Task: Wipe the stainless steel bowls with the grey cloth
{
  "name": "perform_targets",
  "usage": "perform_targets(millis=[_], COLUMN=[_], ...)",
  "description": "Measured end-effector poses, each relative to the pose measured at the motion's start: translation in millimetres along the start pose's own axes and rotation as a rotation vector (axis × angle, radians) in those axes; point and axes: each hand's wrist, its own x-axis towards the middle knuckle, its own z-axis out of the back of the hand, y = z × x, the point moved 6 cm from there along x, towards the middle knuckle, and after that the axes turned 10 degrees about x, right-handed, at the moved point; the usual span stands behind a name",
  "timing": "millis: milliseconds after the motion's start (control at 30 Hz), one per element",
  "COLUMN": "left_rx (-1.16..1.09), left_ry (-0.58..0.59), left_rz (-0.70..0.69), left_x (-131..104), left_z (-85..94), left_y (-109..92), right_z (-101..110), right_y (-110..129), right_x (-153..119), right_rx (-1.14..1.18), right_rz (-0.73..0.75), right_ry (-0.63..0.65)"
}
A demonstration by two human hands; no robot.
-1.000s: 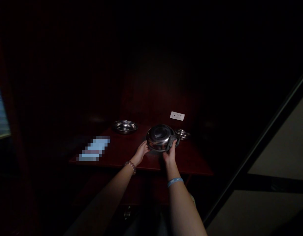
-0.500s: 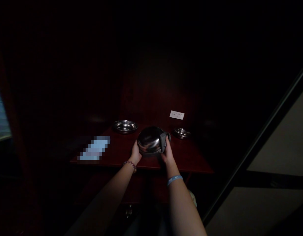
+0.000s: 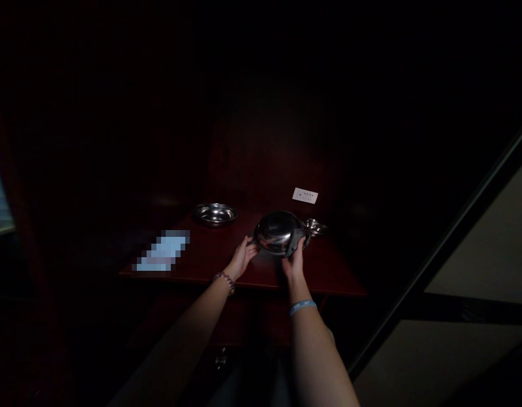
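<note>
A shiny metal bowl (image 3: 275, 230) is held over the front of the dark red desk, tipped so its rounded underside faces up toward me. My right hand (image 3: 295, 261) grips its right side, with a dark grey cloth (image 3: 295, 242) pressed between thumb and metal. At the bowl's left edge is my left hand (image 3: 242, 257), fingers stretched out and thumb apart; whether the fingertips still touch the rim I cannot tell. A wider metal bowl (image 3: 215, 214) stands upright at the back left, and a smaller metal bowl (image 3: 315, 226) stands behind my right hand, partly hidden.
The dark red desk (image 3: 193, 257) has a front edge just beyond my wrists. A pixelated pale blue area (image 3: 163, 251) lies on its left part. A white socket plate (image 3: 305, 195) is on the back wall. A dark diagonal frame with pale panels (image 3: 468, 243) stands at right.
The held bowl has shifted right and slightly away, now overlapping the small bowl. My left hand has loosened from a grip into stretched fingers; my right hand keeps the cloth against the bowl.
</note>
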Motion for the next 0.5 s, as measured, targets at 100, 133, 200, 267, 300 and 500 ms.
perform_targets(millis=[100,133,200,267,300,500], left_rx=[0.006,-0.001,-0.024,-0.058,-0.081,-0.178], left_ry=[0.016,0.031,0.055,0.052,0.038,0.002], left_rz=[0.043,0.057,0.071,0.043,0.015,-0.11], left_x=[-3.7,-4.6,-6.0,-6.4,-6.2,1.5], left_z=[-3.7,-5.7,-9.2,-10.7,-10.3,-3.7], left_y=[-2.8,-3.5,-4.9,-7.3,-8.7,-10.9], right_z=[-5.7,-7.2,-10.1,-14.0,-16.0,-17.9], right_y=[-5.8,-9.8,-19.5,-28.8,-32.6,-42.3], right_x=[-3.1,-4.2,-6.9,-9.8,-11.1,-13.7], right_rx=[-0.012,-0.022,-0.037,-0.043,-0.047,-0.069], right_rz=[0.001,-0.014,-0.061,-0.109,-0.126,-0.205], right_ry=[0.003,-0.004,-0.013,0.009,0.025,0.053])
